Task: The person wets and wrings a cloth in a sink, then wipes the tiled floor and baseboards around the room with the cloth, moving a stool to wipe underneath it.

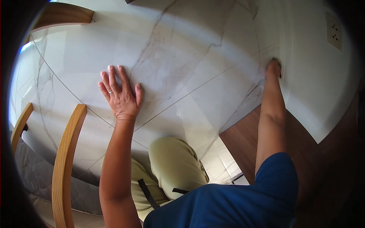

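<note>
My left hand (121,93) lies flat on the marbled white floor tile (171,64), its fingers spread and a ring on one of them. Far to the right, my right hand (273,69) reaches to where the floor meets the white wall (315,76). Its fingers look closed, with a small dark bit showing at their tips. What that is, I cannot make out. Both knees, in light green trousers (173,163), are bent on the floor below my hands.
Curved wooden legs (68,163) of furniture stand at the left, near a grey cushion (42,178). Another wooden piece (62,14) is at the top left. A brown wooden panel (243,140) lies by my right arm. A wall socket (334,32) is at the upper right.
</note>
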Demonstrator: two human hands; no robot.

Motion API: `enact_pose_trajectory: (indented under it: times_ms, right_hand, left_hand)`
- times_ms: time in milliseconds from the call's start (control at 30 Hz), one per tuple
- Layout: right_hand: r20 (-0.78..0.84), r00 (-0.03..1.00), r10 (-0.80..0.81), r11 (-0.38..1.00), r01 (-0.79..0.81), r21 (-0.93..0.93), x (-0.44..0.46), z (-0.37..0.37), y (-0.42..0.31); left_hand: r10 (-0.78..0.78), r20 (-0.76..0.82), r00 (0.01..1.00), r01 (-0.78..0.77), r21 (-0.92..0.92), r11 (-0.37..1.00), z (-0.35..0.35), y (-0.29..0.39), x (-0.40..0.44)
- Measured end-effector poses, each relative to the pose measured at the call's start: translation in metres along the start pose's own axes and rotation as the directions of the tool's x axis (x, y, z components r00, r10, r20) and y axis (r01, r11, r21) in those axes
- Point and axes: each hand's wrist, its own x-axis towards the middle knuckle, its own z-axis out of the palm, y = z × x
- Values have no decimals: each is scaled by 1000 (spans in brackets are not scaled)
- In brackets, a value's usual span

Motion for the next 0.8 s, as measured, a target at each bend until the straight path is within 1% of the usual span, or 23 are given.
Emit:
enact_pose_trajectory:
  times_ms: [33,67,100,133,167,200,233,300,333,367,400,433,467,500,567,600,633,667,700,733,767,800]
  right_hand:
    - [-16,997,-74,997,74,10,-17,-2,-34]
    - [41,976,-214,977,214,-1,-44,-15,-63]
    - [97,932,-349,937,350,5,-71,-28,-93]
    - [34,861,-508,862,507,27,-95,-21,-122]
    - [-31,756,-654,755,655,28,-118,-14,-151]
    - [-94,628,-772,631,776,7,-141,-7,-180]
    - [-394,265,-880,274,961,35,-183,-9,-196]
    - [-140,256,-956,215,943,254,-269,-4,-224]
    - [97,159,-983,180,941,286,-343,-68,-205]
    - [303,67,-951,163,939,303,-388,-72,-183]
    - [493,-28,-869,154,933,325,-433,-76,-160]
    - [-144,-117,-983,-139,978,153,-474,-55,-123]
    - [-122,-235,-964,-262,914,309,-492,-60,-92]
    - [-119,-347,-930,-361,809,465,-503,-67,-71]
    - [-108,-457,-883,-468,835,291,-476,-64,-70]
    - [-80,-387,-919,-391,858,334,-449,-73,-79]
    - [-40,-251,-967,-244,875,417,-411,-73,-84]
    - [-92,-85,-992,-113,922,370,-368,-46,-76]
    - [-11,83,-997,72,921,383,-326,-52,-63]
    - [-122,185,-975,125,915,382,-273,-38,-37]
    - [-70,309,-949,257,880,399,-229,-34,-4]
    - [-46,479,-877,366,726,582,-191,-23,37]
  left_hand:
    - [1,4,1000,-1,-3,1000,0,0,-1]
    - [0,-4,1000,0,1,1000,2,0,0]
    - [-1,-12,1000,1,7,1000,2,0,0]
    - [-5,-11,1000,5,10,1000,2,0,0]
    - [-3,-7,1000,3,4,1000,2,0,0]
    - [-1,-7,1000,1,2,1000,1,0,0]
    - [-6,-9,1000,6,3,1000,1,-1,0]
    - [-4,-10,1000,4,-13,1000,1,0,0]
    - [3,-22,1000,-3,-6,1000,0,0,0]
    - [0,-20,1000,0,-19,1000,1,-2,0]
    - [5,-35,999,-7,-57,998,2,-4,-1]
    - [8,-58,998,-14,-93,996,3,-5,-1]
    - [19,-86,996,-29,-118,993,2,-6,-1]
    - [19,-86,996,-29,-116,993,2,-8,-1]
    - [11,-182,983,-59,-257,965,4,-7,0]
    - [15,-186,982,-62,-252,966,5,-8,0]
    - [16,-189,982,-64,-253,965,4,-7,0]
    - [14,-181,983,-59,-244,968,4,-7,0]
    - [16,-174,985,-57,-234,971,1,-5,0]
    - [19,-178,984,-62,-237,969,0,-4,0]
    - [24,-187,982,-68,-234,970,-2,-3,1]
    - [32,-187,982,-77,-243,967,-3,-3,1]
